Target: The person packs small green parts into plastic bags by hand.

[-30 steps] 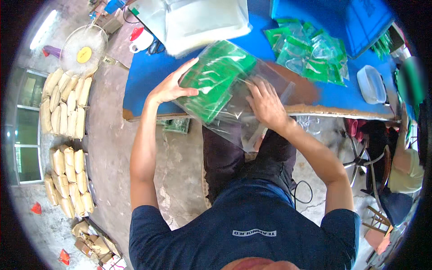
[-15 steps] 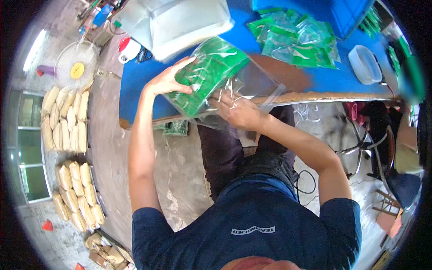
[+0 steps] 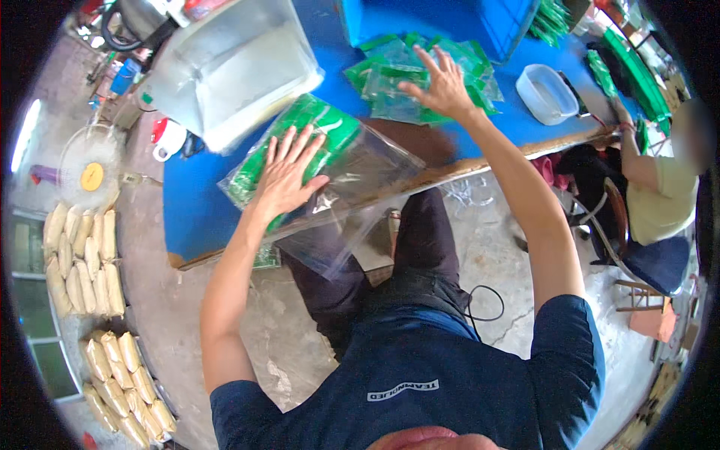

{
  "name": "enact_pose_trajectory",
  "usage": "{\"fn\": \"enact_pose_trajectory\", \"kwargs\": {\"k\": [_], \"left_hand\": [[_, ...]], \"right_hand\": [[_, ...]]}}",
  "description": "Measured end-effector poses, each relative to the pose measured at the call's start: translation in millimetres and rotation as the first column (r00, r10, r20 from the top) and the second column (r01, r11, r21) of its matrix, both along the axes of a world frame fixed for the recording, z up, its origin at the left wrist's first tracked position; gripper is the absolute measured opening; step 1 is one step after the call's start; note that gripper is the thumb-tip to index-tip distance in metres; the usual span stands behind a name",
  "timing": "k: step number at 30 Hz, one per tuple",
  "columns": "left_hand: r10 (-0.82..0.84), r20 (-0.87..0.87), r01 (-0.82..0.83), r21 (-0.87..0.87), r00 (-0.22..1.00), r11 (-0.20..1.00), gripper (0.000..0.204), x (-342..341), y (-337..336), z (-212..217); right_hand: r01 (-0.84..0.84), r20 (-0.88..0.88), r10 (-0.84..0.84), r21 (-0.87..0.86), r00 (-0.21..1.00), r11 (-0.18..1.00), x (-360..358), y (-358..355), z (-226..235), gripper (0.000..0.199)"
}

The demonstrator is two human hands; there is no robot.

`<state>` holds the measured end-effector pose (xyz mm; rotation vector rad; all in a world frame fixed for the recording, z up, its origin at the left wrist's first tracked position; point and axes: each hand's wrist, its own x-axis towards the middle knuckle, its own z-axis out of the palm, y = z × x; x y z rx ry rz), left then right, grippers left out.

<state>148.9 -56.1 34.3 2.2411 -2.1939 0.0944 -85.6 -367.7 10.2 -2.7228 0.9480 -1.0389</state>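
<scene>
Blue table (image 3: 202,217) fills the top, edge running from 8 to 3 o'clock. The big clear bag (image 3: 352,180) stuffed with green packets sits near center, its open end hanging off the edge. Left hand (image 3: 289,176) is flat, fingers spread, pressing it down. If that eases, I'd guess it slides off. Right hand (image 3: 442,86), spread open at 1 o'clock, rests on the loose packet pile (image 3: 390,75), which could scatter.
</scene>
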Motion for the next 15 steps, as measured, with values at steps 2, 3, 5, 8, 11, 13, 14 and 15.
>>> {"fn": "enact_pose_trajectory", "kwargs": {"k": [2, 3, 5, 8, 11, 13, 14, 15], "left_hand": [[-0.019, -0.032, 0.020, 0.023, 0.999, 1.000, 0.077, -4, -1, 2], [-0.038, -0.048, 0.039, 0.015, 0.998, 0.999, 0.075, -5, 5, 1], [-0.084, -0.057, 0.084, 0.008, 0.995, 0.996, 0.072, -3, 22, 7], [-0.082, 0.002, 0.081, 0.086, 0.997, 0.993, 0.065, 13, 61, 24], [-0.011, -0.003, 0.012, 0.158, 1.000, 0.987, 0.066, 28, 83, 49], [0.049, 0.063, -0.059, 0.162, 0.997, 0.985, 0.067, 43, 96, 54], [0.081, 0.124, -0.098, 0.133, 0.989, 0.986, 0.065, 48, 105, 49], [0.069, 0.114, -0.085, 0.137, 0.991, 0.987, 0.065, 39, 103, 49]], "right_hand": [[0.186, -0.201, -0.162, 0.107, 0.966, 0.977, 13, -22, -19, 0.099], [0.146, -0.184, -0.124, 0.112, 0.975, 0.983, 16, -20, -22, 0.099], [0.163, -0.407, -0.129, 0.051, 0.904, 0.985, 19, -1, -29, 0.098], [-0.034, -0.429, 0.060, 0.067, 0.901, 0.997, 19, 27, -25, 0.098], [-0.114, -0.313, 0.120, 0.035, 0.942, 0.993, 19, 29, -11, 0.094], [-0.166, -0.105, 0.157, -0.088, 0.982, 0.982, 26, 44, 9, 0.088], [-0.174, -0.106, 0.165, -0.089, 0.981, 0.981, 26, 64, 19, 0.088], [-0.190, -0.226, 0.178, -0.031, 0.958, 0.981, 11, 89, 25, 0.089]]}}
